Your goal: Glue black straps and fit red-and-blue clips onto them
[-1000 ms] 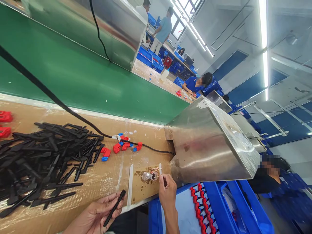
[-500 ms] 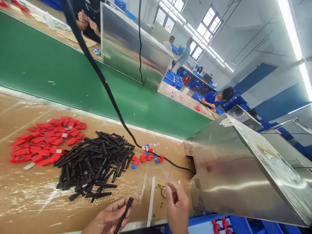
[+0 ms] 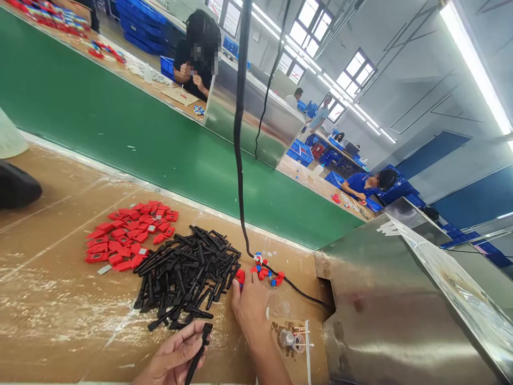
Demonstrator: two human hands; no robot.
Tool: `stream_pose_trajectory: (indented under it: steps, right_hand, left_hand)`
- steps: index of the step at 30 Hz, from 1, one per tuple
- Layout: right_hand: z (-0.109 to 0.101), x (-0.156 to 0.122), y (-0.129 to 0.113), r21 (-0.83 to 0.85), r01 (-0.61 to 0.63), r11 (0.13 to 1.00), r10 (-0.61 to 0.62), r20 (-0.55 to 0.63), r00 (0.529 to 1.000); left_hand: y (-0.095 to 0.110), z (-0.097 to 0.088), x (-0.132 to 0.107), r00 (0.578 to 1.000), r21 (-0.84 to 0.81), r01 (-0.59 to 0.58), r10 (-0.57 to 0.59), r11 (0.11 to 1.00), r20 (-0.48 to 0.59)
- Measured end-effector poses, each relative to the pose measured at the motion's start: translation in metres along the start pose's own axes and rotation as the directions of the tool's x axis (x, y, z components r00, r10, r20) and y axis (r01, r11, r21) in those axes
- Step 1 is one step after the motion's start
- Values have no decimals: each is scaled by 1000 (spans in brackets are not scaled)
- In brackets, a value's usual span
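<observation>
My left hand (image 3: 176,355) is closed around a slim black plastic stick (image 3: 199,353) with a flat, wider end, held slanted near the front edge. Behind it lies a heap of similar black sticks (image 3: 188,275). My right hand (image 3: 251,302) reaches over the board, thumb and fingers closed about a small red and blue piece (image 3: 240,276) at the heap's right side. Its fingertips partly hide that piece. More red and blue pieces (image 3: 276,279) lie just beyond these fingers. Left of the heap spreads a pile of red plastic parts (image 3: 128,235).
Small clear cups (image 3: 287,338) with cotton swabs stand on a stained patch near my right forearm. A black cable (image 3: 240,160) hangs down and runs into a metal box (image 3: 385,299) at right. A green belt (image 3: 160,166) lies beyond; people sit across it.
My right hand has moved from the cups forward and left to the red and blue pieces. My left hand still holds the black stick, now turned slightly. The camera view has swung left.
</observation>
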State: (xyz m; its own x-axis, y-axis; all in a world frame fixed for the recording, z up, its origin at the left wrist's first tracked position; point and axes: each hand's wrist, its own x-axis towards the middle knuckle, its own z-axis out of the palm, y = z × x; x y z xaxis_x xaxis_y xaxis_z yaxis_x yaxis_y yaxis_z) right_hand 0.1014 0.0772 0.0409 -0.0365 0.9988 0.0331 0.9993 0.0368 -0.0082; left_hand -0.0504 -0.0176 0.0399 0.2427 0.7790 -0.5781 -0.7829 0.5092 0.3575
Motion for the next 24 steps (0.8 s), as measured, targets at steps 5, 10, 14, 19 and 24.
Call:
stream_pose_trajectory:
  steps: [5, 10, 14, 19, 24]
  right_hand:
    - [4, -3, -1, 36, 0, 999, -1, 45, 999]
    - [5, -23, 8, 306, -108, 946, 95, 57, 994]
    - [7, -34, 20, 648, -245, 721, 184, 161, 970]
    - [-4, -42, 31, 842, -439, 314, 53, 446, 893]
    - [-23, -52, 34, 843, -538, -11, -165, 529, 832]
  left_hand:
    - [4, -3, 1, 1000, 17, -15, 15, 1000, 13]
    - [4, -9, 3, 999, 50, -36, 36, 998, 3]
    - [4, -8, 4, 999, 54, -35, 35, 998, 6]
    - [2, -4, 3, 1000, 56, -2, 1, 998, 22]
    - [-7, -4, 6, 998, 77, -3, -3, 997, 69]
